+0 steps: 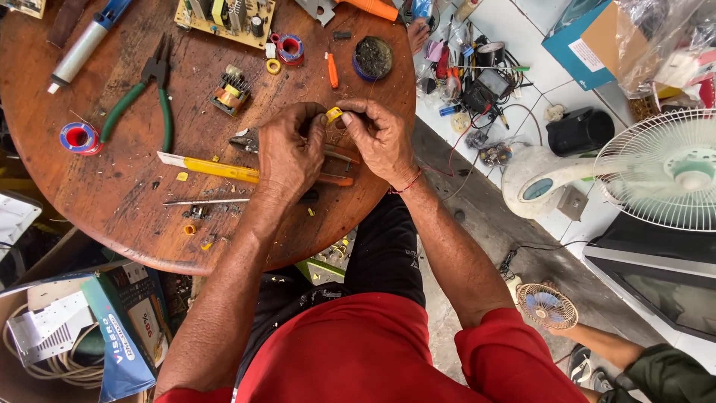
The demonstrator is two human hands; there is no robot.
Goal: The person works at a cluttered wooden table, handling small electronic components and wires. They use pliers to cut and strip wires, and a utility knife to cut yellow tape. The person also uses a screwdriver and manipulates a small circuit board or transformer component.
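Yellow-taped and small, the plastic-wrapped component [333, 114] sits pinched between the fingertips of both hands, just above the round brown wooden tabletop [89, 194] and near its right edge. The left hand [291, 153] is closed narrow, thumb and forefinger gripping the component's left side. The right hand [380, 138] is likewise closed narrow, fingertips on the component's right side and top. Whether tape is being peeled or applied cannot be told.

Hazards, all located relative to the component:

- Drop risk. The grip is fingertip-only on a small part. A slip would likely send it onto the tabletop among the yellow scraps [183, 177] to its lower left, where it could be confused with debris, or past the nearby edge to the tiled floor.
- Cut risk. The yellow-handled utility knife [212, 168] lies just below-left, directly beside the left hand; a sudden pull could carry the hand onto its blade.
- Snag risk. The grey-tipped cutters under the hands, partly hidden, could catch a finger.
- Clutter. The green-handled pliers [145, 101] to the far left and the small copper-wound transformer [227, 93] to the upper left leave little free working surface.
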